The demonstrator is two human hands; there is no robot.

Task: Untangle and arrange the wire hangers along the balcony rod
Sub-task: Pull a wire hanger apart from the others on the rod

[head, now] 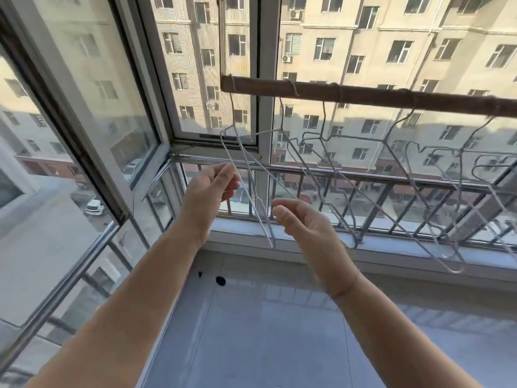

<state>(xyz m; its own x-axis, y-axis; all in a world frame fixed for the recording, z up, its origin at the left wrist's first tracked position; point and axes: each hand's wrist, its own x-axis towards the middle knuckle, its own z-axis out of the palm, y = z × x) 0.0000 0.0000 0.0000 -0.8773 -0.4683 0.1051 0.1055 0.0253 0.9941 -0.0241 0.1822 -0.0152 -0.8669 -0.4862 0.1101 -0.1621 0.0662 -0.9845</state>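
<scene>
Nearest us, our left hand (212,189) pinches a wire of the leftmost hanger (272,244) between thumb and fingertips. We judge this steadies it while its frame is worked free of a neighbour. Our right hand (305,222), lower and to the right, has loosely curled fingers just under a thin wire's end; we cannot tell whether it grips that wire. Beyond the right hand the other hangers (353,237) overlap in a tangle. Above both hands, all hook over the balcony rod (363,95). We see no container; only the rod carries anything. Farthest stands the window railing (391,181).
</scene>
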